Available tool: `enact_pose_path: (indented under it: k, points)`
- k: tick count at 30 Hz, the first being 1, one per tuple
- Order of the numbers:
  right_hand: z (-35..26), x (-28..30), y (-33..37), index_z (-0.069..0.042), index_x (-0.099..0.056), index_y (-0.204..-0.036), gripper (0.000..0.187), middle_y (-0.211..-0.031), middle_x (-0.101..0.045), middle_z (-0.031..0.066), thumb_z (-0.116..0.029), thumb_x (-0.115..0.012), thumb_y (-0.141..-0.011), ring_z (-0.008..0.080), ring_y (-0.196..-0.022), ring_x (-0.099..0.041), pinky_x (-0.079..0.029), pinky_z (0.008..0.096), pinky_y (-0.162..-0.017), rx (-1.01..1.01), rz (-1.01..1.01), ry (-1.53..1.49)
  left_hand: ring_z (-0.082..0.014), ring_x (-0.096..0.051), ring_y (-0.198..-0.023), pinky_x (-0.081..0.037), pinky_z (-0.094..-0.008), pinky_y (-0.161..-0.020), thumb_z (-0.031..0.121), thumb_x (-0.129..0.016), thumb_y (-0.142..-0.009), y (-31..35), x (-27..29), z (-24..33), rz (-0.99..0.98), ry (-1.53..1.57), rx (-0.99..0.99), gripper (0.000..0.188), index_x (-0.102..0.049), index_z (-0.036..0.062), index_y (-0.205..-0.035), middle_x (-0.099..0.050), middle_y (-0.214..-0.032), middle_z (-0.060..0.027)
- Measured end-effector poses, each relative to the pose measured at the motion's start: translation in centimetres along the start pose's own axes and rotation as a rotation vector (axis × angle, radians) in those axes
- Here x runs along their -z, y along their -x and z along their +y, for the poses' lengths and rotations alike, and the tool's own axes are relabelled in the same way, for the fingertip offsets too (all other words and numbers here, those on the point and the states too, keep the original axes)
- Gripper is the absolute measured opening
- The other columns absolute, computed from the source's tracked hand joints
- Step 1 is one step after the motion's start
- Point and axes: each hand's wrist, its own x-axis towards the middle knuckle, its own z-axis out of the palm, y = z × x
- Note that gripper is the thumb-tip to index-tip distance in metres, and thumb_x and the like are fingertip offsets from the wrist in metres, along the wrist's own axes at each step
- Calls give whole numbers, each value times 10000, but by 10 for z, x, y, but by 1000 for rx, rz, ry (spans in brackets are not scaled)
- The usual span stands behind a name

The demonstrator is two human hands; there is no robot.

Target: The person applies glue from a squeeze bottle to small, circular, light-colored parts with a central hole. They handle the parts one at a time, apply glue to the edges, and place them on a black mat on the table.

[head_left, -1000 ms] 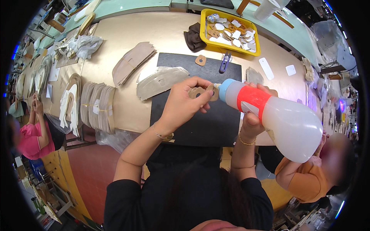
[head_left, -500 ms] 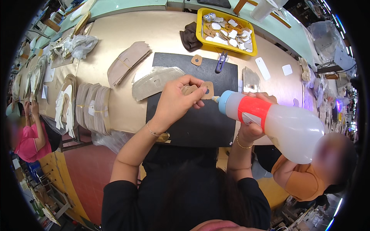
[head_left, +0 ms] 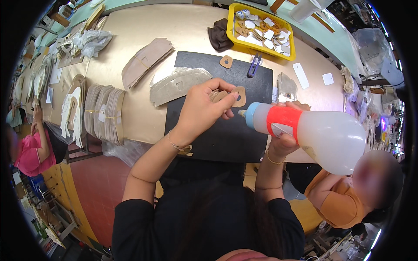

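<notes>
1. Workbench [head_left: 135,26] fills the head view, black mat [head_left: 217,143] below the hands, yellow tray [head_left: 230,24] beyond.
2. Left hand [head_left: 207,102] pinching fanned tan pieces [head_left: 242,99] above the mat: they look thin, light, fairly stiff; edges make the best grip, clear of the hole.
3. Right hand [head_left: 284,144] wrapped around the bottle [head_left: 333,137] at its red band [head_left: 284,119], nozzle [head_left: 242,113] just beside those pieces, seemingly apart: probably squeezable plastic, weight toward the bulging base, band a sound hold.
</notes>
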Motion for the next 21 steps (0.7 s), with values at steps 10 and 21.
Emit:
enact_pose_path:
  k: [10, 21]
  points:
    - [-2, 14, -2, 89, -536, -1022, 848, -913, -527, 102, -630, -743, -621, 226, -819, -619, -552, 375, -738, -4, 125, -61, -93, -578, -500, -455, -222, -420, 182, -663, -822, -104, 49, -15, 123, -473, 30, 214, -594, -19, -852, -624, -663, -69]
    - [-5, 23, -8, 97, -511, -1065, 862, -948, -503, 98, -615, -741, -638, 228, -858, -605, -541, 383, -774, -19, 151, 11, -144, -615, -671, -517, -247, -580, 214, -604, -868, -115, 69, -11, 35, -201, 98, 283, -543, -21, -1014, -637, -876, -127]
